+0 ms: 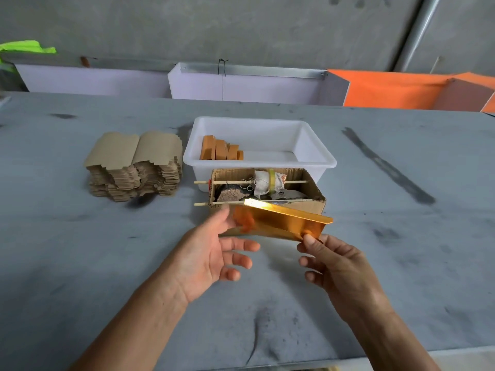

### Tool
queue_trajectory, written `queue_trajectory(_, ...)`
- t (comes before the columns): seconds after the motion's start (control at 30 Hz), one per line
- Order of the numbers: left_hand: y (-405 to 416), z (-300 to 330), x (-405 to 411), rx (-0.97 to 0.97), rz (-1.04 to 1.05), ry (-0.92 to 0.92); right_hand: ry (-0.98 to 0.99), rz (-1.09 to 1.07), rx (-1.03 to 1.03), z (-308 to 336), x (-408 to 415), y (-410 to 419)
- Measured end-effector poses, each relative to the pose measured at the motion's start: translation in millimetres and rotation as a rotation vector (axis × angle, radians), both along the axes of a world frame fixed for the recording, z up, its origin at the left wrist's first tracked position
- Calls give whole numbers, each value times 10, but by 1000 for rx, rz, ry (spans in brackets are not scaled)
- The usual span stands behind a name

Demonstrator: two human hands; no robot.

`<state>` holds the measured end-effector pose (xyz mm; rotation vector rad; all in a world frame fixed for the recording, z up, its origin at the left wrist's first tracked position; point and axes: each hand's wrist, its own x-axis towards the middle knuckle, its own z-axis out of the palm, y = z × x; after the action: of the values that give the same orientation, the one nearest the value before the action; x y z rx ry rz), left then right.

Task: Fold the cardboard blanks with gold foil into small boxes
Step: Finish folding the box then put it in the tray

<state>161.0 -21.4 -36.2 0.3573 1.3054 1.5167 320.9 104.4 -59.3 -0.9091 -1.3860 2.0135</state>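
Above a grey, scuffed desk (80,263), just in front of one open cardboard carton (308,207): one gold-foil blank (281,223), shiny and mirror-like, partly folded into a long shallow trough with one raised edge catching the light. Held in mid-air between two bare hands. Left hand (209,258) at the blank's left end, thumb against the foil, the other fingers loosely spread beneath; whether they grasp or only support cannot be told. Right hand (337,266) at the blank's right lower corner, thumb tip and curled fingers pinching it.

Inside the carton: two thin wooden sticks (241,182) pushed through its walls, side to side, one wad of white cloth (267,183) bound with yellowish tape around the farther stick, plus rough dark lumps below, unclear in kind.

Directly behind the carton, touching it: one white plastic tub (316,156), rectangular with rounded rim, holding four small folded orange-gold boxes (221,151) standing in a row at its left end.

Left of the carton and tub: two side-by-side stacks of flat brown blanks (134,167), matte cardboard side up, edges notched and ragged, top sheets bowed.

Far behind the tub, along a concrete wall: two pale lilac bins (249,87) and one orange bin (388,89).
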Motion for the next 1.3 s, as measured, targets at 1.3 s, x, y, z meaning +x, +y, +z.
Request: queue_trajectory(1.3, 87, -187, 130, 29, 357, 224, 0, -80, -68, 33, -161, -158)
